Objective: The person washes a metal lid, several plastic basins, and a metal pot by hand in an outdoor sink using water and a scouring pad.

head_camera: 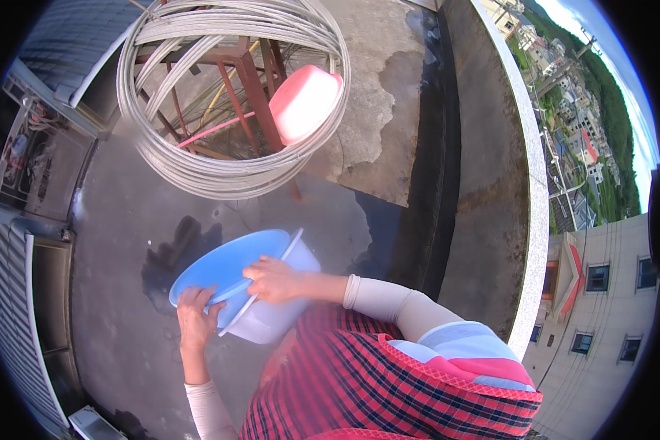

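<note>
A blue plastic basin point(225, 258) is tilted in front of me, its inside facing up and away. Against it stands a white plastic basin point(275, 319), held close to my checked apron point(363, 379). My left hand point(195, 319) grips the near left rim of the blue basin, thumb on one side and fingers over the edge. At the place where the two rims meet, my right hand point(275, 279) has its fingers curled over both edges. The undersides of both basins are mostly hidden.
Ahead, a thick coil of pale cable point(220, 179) surrounds a rusty metal frame point(256, 93). A pink basin point(305, 104) leans inside the coil. A parapet wall point(489, 165) runs along the right. Wet patches point(181, 247) mark the concrete floor point(115, 264).
</note>
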A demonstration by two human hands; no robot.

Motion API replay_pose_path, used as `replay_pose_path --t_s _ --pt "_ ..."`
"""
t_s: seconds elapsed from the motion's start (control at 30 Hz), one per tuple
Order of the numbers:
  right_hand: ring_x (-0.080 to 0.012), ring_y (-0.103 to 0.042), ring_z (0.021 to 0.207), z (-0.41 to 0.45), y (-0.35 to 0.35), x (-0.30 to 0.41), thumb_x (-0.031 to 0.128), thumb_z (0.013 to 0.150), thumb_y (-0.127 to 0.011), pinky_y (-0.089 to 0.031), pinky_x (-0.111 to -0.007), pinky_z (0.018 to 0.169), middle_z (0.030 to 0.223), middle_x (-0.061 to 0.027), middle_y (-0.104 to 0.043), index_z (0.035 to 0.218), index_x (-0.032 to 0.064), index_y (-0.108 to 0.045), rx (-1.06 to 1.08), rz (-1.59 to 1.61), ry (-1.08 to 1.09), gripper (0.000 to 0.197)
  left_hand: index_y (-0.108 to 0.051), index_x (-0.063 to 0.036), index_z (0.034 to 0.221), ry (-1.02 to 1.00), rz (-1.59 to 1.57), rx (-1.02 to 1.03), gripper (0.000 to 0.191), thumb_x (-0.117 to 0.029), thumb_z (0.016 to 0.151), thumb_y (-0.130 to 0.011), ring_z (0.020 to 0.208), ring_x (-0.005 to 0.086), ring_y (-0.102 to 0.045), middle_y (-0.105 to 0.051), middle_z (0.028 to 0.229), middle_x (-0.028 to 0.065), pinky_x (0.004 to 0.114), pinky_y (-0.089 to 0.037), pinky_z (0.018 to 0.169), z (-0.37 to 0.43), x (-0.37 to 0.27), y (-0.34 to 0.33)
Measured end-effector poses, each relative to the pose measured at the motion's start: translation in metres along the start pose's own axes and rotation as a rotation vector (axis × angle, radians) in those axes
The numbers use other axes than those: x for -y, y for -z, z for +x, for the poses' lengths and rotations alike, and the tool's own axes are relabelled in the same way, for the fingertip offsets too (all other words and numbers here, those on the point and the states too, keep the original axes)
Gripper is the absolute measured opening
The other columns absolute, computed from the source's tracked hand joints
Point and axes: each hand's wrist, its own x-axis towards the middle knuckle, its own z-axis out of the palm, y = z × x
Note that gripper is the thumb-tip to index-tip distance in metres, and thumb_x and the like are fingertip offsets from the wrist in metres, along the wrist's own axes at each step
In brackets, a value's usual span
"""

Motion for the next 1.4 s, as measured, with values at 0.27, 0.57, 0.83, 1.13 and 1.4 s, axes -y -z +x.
replay_pose_path --t_s 0.27,0.57,0.83,1.13,1.4 --pt "-0.0286 -0.054 0.074 -0.039 0.036 -0.060 0.023 0.069 -0.067 -0.040 -0.043 0.062 0.075 -0.0089 -0.050 0.065 0.0100 -0.058 -0.199 -0.150 -0.232 0.016 -0.061 -0.0091 0.110 0.264 0.049 -0.129 0.053 -0.008 0.059 -0.075 0.098 0.0299 -0.051 -0.054 0.108 0.0098 0.041 -0.043 0.084 -0.028 -0.009 0.019" --pt "-0.0349 -0.052 0.080 -0.145 0.041 -0.171 0.014 0.077 -0.064 -0.043 -0.041 0.069 0.093 -0.0179 -0.048 0.084 0.0030 -0.060 -0.028 -0.341 -0.625 0.014 -0.058 -0.0058 0.108 0.454 0.025 -0.212 0.040 -0.019 0.071 -0.067 0.093 0.0296 -0.052 -0.055 0.097 0.0115 0.040 -0.044 0.079 -0.137 -0.007 0.015" --pt "-0.0306 -0.057 0.063 -0.116 0.054 -0.223 0.023 0.087 -0.050 -0.045 -0.044 0.054 0.076 -0.0202 -0.060 0.100 0.0015 -0.063 0.337 -0.712 0.116 0.028 -0.058 -0.0054 0.108 0.729 -0.081 -0.369 0.037 -0.017 0.073 -0.065 0.093 0.0307 -0.054 -0.059 0.093 0.0129 0.042 -0.045 0.078 -0.245 -0.058 -0.037" --pt "-0.0330 -0.049 0.086 -0.058 0.004 -0.158 0.010 0.072 -0.065 -0.040 -0.040 0.076 0.095 -0.0165 -0.044 0.083 -0.0012 -0.056 0.168 -0.273 -0.060 0.018 -0.060 -0.0090 0.102 1.101 -0.176 -0.317 0.030 -0.021 0.075 -0.062 0.089 0.0338 -0.058 -0.061 0.091 0.0145 0.043 -0.047 0.076 -0.349 -0.106 -0.110" --pt "-0.0376 -0.058 0.081 0.038 -0.084 -0.053 0.015 0.080 -0.059 -0.047 -0.044 0.072 0.102 -0.0167 -0.053 0.138 0.0257 -0.028 0.507 -0.197 0.074 0.066 -0.064 -0.0046 0.099 1.230 -0.410 -0.299 0.029 -0.012 0.072 -0.067 0.075 0.0300 -0.060 -0.061 0.077 0.0132 0.038 -0.047 0.068 -0.363 -0.116 -0.144"
